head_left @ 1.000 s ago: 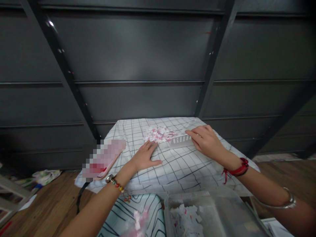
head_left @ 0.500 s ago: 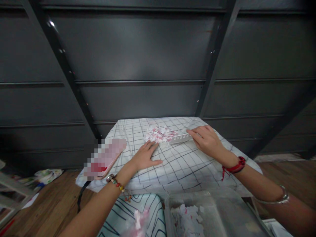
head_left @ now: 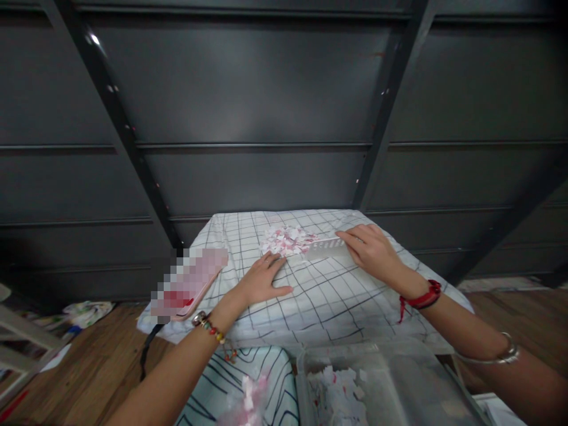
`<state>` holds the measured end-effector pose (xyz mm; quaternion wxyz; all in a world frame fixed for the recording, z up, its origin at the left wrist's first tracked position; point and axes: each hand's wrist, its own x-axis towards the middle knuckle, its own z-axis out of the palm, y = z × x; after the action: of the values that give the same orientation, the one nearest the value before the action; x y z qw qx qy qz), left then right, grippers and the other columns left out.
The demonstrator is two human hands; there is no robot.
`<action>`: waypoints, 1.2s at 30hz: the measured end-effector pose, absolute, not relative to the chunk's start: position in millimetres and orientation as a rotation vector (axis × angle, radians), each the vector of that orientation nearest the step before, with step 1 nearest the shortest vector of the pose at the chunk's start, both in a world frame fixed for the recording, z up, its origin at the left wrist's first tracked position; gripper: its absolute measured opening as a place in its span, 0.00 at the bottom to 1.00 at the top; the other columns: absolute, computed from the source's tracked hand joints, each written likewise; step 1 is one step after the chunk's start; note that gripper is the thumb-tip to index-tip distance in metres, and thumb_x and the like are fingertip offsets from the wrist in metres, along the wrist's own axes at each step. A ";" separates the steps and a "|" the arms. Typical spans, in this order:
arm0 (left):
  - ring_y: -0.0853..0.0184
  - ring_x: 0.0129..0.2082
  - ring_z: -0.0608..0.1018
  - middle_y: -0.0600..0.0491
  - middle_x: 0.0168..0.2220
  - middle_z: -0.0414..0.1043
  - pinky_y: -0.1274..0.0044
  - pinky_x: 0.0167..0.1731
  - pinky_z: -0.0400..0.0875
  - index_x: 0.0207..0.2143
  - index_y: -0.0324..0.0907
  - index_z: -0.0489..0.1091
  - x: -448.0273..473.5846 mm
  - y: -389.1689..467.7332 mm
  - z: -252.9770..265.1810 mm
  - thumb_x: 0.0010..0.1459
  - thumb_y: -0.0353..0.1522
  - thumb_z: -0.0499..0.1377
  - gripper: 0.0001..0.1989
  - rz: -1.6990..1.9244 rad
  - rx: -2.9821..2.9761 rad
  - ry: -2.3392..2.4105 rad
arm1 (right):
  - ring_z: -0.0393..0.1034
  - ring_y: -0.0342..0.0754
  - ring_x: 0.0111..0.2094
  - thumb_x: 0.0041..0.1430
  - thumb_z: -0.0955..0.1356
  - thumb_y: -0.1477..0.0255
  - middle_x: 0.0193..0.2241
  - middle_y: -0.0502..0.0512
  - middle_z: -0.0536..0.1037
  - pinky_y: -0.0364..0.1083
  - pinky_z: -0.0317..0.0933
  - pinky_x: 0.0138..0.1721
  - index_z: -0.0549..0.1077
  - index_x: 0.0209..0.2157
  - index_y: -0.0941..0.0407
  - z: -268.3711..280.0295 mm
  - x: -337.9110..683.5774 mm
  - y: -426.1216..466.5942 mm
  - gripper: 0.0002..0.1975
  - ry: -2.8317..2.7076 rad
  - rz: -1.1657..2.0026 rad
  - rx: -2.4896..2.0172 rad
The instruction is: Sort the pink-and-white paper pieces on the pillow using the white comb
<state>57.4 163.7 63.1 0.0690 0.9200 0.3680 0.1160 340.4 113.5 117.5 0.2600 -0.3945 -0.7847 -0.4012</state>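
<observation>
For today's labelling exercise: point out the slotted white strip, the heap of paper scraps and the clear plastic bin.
slotted white strip (head_left: 326, 247), head view, its middle.
heap of paper scraps (head_left: 286, 239), head view, centre of heap.
clear plastic bin (head_left: 402, 378), head view, bare inside wall.

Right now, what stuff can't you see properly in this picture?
Head view only:
- Pink object on the cloth's left edge: pixelated blur, so I cannot tell what it is.
- Pile of scraps: too small to read any print.
- Slotted white piece: its right end is hidden under the right hand.
- Clear bin: cut off by the bottom edge.
- Left hand's palm: face down, hidden.
</observation>
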 end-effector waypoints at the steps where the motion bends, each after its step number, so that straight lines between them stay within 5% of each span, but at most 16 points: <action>1: 0.50 0.62 0.51 0.42 0.63 0.50 0.63 0.60 0.47 0.60 0.37 0.52 57.6 163.4 63.7 0.53 0.55 0.52 0.41 0.346 2.772 1.110 | 0.63 0.49 0.32 0.56 0.59 0.82 0.29 0.57 0.74 0.48 0.53 0.33 0.71 0.40 0.59 118.2 340.5 112.4 0.14 -2.127 -1.068 -1.073; 36: 0.50 0.62 0.54 0.43 0.61 0.53 0.61 0.59 0.50 0.59 0.39 0.56 56.9 167.4 56.8 0.53 0.52 0.54 0.37 0.423 2.815 1.081 | 0.65 0.49 0.32 0.58 0.59 0.78 0.29 0.57 0.75 0.48 0.58 0.34 0.72 0.39 0.59 122.8 365.0 97.0 0.12 -2.113 -1.014 -1.108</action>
<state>56.9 167.4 56.8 0.0481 0.9234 0.3547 0.1389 365.0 97.0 122.8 0.2711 -0.4115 -0.7845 -0.3765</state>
